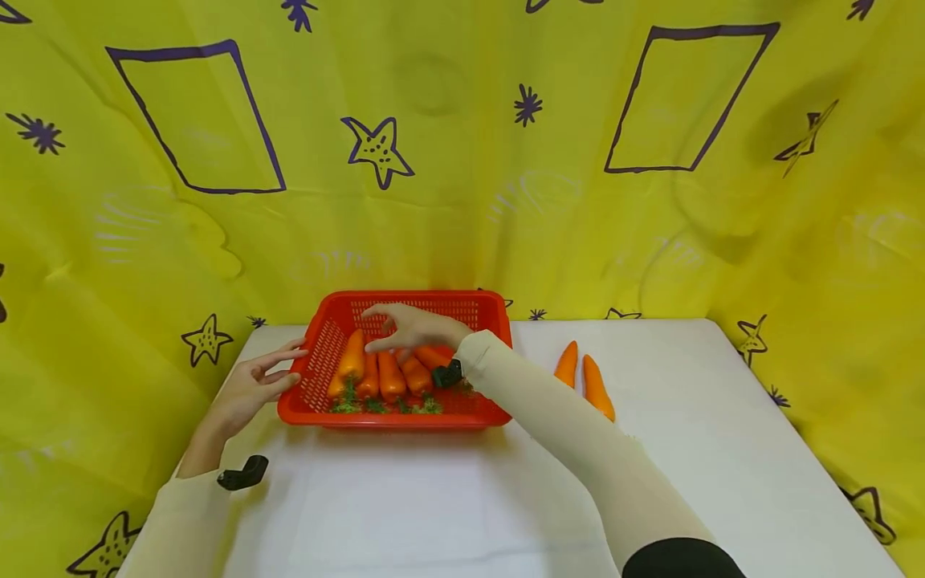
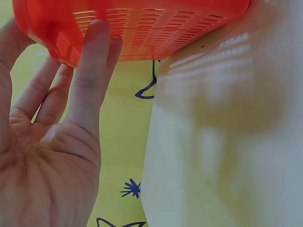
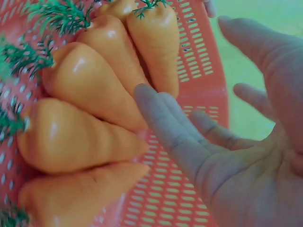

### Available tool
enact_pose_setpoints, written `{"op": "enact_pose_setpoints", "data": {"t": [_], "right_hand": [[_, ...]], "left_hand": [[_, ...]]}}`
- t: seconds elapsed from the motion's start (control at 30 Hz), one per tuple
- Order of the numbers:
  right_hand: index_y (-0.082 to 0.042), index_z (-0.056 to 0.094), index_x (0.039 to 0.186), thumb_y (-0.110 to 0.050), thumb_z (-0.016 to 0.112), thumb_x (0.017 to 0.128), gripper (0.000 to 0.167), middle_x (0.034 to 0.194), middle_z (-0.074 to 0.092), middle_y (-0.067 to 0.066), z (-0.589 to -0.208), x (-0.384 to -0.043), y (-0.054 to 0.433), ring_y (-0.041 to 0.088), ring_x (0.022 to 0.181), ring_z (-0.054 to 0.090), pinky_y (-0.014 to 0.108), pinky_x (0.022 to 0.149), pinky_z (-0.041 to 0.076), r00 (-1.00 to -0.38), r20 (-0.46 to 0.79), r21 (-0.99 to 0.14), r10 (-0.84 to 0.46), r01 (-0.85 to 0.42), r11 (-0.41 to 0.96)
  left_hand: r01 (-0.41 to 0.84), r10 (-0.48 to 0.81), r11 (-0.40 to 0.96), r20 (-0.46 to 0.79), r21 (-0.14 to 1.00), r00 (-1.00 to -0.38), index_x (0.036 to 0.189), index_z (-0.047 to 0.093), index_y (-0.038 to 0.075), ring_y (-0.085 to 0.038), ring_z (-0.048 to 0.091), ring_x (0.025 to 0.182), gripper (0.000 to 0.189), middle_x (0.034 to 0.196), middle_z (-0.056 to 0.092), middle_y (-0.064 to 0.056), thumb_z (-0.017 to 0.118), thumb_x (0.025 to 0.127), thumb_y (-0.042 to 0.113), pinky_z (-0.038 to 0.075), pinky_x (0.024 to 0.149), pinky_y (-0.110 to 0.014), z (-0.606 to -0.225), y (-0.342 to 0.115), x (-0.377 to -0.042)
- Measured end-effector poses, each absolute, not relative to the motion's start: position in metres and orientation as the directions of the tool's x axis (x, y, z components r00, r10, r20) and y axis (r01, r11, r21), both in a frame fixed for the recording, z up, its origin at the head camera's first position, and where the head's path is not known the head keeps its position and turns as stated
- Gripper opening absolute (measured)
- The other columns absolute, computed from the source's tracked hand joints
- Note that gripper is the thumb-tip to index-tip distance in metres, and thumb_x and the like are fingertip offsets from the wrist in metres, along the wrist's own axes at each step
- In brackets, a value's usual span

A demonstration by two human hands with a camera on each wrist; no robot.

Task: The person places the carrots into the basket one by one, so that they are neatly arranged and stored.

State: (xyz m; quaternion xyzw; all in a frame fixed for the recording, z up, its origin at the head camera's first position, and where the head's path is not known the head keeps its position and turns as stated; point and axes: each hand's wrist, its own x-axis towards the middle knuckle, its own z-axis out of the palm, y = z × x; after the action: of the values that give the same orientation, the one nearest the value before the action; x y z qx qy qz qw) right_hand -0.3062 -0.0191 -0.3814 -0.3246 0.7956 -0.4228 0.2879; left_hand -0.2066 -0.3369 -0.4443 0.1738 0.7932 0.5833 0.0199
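A red plastic basket (image 1: 419, 421) with slotted walls holds several orange carrots (image 1: 391, 377) with green leafy tops. At its left end, my left hand (image 1: 249, 392) touches the rim with extended fingers and thumb. Seen from the left wrist, those fingers (image 2: 90, 71) lie against the outside of the basket wall (image 2: 156, 28). Over the basket, my right hand (image 1: 413, 327) is spread with nothing in it, its fingertips close to the carrot tips. In the right wrist view the carrots (image 3: 90, 85) lie side by side, the fingertips (image 3: 144, 97) overlapping one tip.
Two more carrots, one left (image 1: 567, 365) and one right (image 1: 597, 389), lie on the white tabletop (image 1: 694, 417) to the right of the basket, partly behind the right sleeve (image 1: 571, 441). A yellow patterned curtain (image 1: 448, 201) rises behind and at both sides.
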Motion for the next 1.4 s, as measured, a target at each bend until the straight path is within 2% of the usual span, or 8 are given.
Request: {"op": "enact_pose_setpoints", "data": {"t": [0.13, 0.27, 0.43, 0.53, 0.77, 1.03, 1.2, 1.4], "right_hand": [[-0.018, 0.035, 0.160, -0.035, 0.073, 0.097, 0.076, 0.161, 0.035, 0.017, -0.368, -0.301, -0.009, 0.035, 0.118, 0.065, 0.041, 0.092, 0.058, -0.601, -0.119, -0.790, -0.790, -0.425, 0.442], [-0.020, 0.036, 0.160, -0.038, 0.072, 0.097, 0.075, 0.157, 0.043, 0.017, -0.357, -0.293, 0.011, 0.030, 0.130, 0.056, 0.037, 0.099, 0.053, -0.581, -0.065, -0.697, -0.811, -0.555, 0.453], [-0.021, 0.036, 0.160, -0.040, 0.073, 0.096, 0.077, 0.148, 0.050, 0.016, -0.345, -0.283, 0.044, 0.021, 0.105, 0.069, 0.035, 0.094, 0.054, -0.592, -0.050, -0.652, -0.804, -0.590, 0.476], [-0.023, 0.037, 0.160, -0.040, 0.075, 0.095, 0.077, 0.145, 0.053, 0.013, -0.342, -0.277, 0.067, 0.018, 0.099, 0.069, 0.033, 0.088, 0.056, -0.611, -0.040, -0.639, -0.790, -0.593, 0.490], [-0.023, 0.039, 0.159, -0.036, 0.076, 0.095, 0.075, 0.144, 0.053, 0.013, -0.343, -0.264, 0.128, 0.018, 0.098, 0.068, 0.035, 0.083, 0.057, -0.654, -0.023, -0.671, -0.756, -0.550, 0.497], [-0.020, 0.040, 0.157, -0.029, 0.077, 0.094, 0.074, 0.142, 0.054, 0.019, -0.340, -0.250, 0.198, 0.024, 0.104, 0.069, 0.038, 0.081, 0.060, -0.749, -0.013, -0.702, -0.663, -0.465, 0.539], [-0.021, 0.040, 0.158, -0.029, 0.077, 0.095, 0.073, 0.141, 0.054, 0.016, -0.347, -0.242, 0.238, 0.024, 0.105, 0.069, 0.040, 0.082, 0.060, -0.806, -0.044, -0.713, -0.591, -0.389, 0.583], [-0.016, 0.037, 0.158, -0.025, 0.073, 0.098, 0.071, 0.143, 0.051, 0.022, -0.358, -0.231, 0.278, 0.029, 0.106, 0.068, 0.039, 0.078, 0.060, -0.840, -0.081, -0.753, -0.536, -0.300, 0.585]], "left_hand": [[0.255, 0.299, 0.263, 0.173, 0.930, -0.938, 0.141, 0.054, -0.009, 0.004, 0.057, 0.123, 0.043, 0.164, 0.035, -0.015, 0.063, 0.103, 0.007, 0.054, 0.092, -0.020, -0.444, -0.339, -0.206], [0.252, 0.306, 0.251, 0.171, 0.935, -0.937, 0.142, 0.054, -0.010, 0.004, 0.057, 0.123, 0.043, 0.164, 0.035, -0.014, 0.062, 0.103, 0.006, 0.055, 0.092, -0.021, -0.445, -0.339, -0.206], [0.260, 0.306, 0.243, 0.180, 0.934, -0.935, 0.141, 0.054, -0.010, 0.003, 0.059, 0.122, 0.042, 0.164, 0.035, -0.014, 0.062, 0.103, 0.005, 0.055, 0.090, -0.021, -0.445, -0.339, -0.207], [0.260, 0.309, 0.245, 0.179, 0.934, -0.934, 0.141, 0.054, -0.011, 0.004, 0.058, 0.122, 0.042, 0.164, 0.035, -0.015, 0.062, 0.103, 0.005, 0.055, 0.091, -0.021, -0.444, -0.338, -0.206], [0.258, 0.311, 0.248, 0.176, 0.934, -0.934, 0.141, 0.054, -0.011, 0.005, 0.057, 0.123, 0.042, 0.164, 0.035, -0.014, 0.063, 0.103, 0.006, 0.054, 0.092, -0.021, -0.444, -0.336, -0.206], [0.259, 0.306, 0.233, 0.182, 0.937, -0.934, 0.140, 0.054, -0.011, 0.004, 0.058, 0.122, 0.042, 0.164, 0.037, -0.010, 0.062, 0.102, 0.004, 0.054, 0.092, -0.020, -0.443, -0.337, -0.205], [0.252, 0.308, 0.242, 0.172, 0.937, -0.936, 0.141, 0.053, -0.011, 0.005, 0.057, 0.122, 0.043, 0.164, 0.037, -0.007, 0.062, 0.103, 0.005, 0.054, 0.091, -0.020, -0.444, -0.338, -0.205], [0.276, 0.314, 0.242, 0.194, 0.930, -0.929, 0.139, 0.054, -0.013, 0.002, 0.061, 0.119, 0.041, 0.162, 0.042, -0.006, 0.062, 0.102, 0.002, 0.056, 0.089, -0.021, -0.439, -0.336, -0.205]]}}
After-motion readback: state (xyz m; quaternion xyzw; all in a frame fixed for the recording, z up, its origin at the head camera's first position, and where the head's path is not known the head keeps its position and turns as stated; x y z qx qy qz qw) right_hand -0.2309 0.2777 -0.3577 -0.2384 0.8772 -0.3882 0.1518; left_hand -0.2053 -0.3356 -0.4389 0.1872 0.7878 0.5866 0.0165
